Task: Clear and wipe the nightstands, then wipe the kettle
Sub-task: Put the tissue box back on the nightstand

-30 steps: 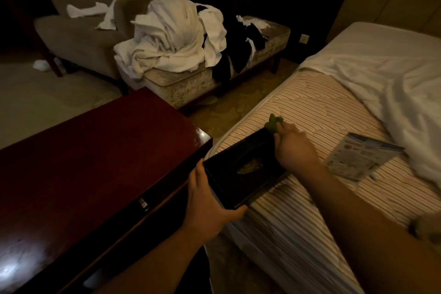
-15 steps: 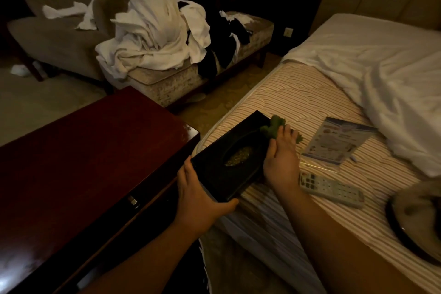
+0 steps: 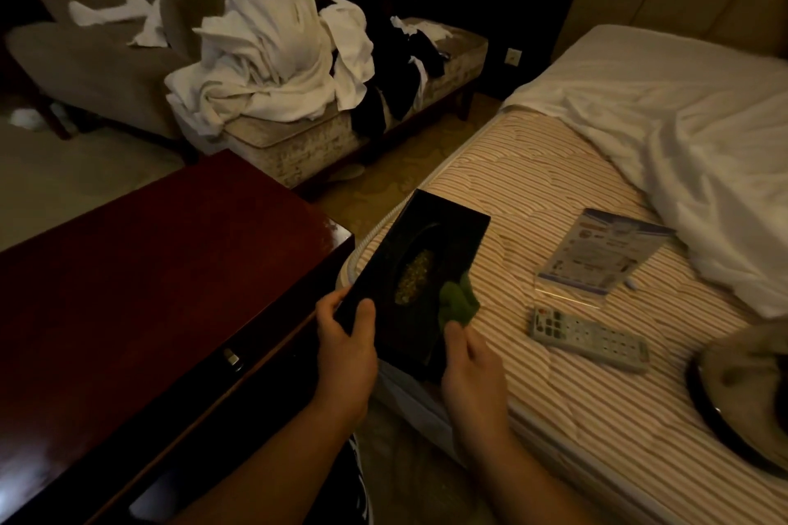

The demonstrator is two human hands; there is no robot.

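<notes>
there was one view only, from a wide-angle camera worn on the person's head. it looked forward and steeply down, close above the black tray, which sat near the frame's centre. left of the tray lay the nightstand, right of it the bed, and beyond it, farther off, the bench. straight edges bowed toward the frame's borders.

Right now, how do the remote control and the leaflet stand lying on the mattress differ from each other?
The remote control is long, narrow, grey and covered in buttons; the leaflet stand is broader, clear and holds a printed white and blue sheet. The remote control lies flat, while the leaflet stand seems to lie tipped over. The remote control sits nearer the person, the leaflet stand farther up the bed. Both rest untouched on the striped mattress.
</notes>
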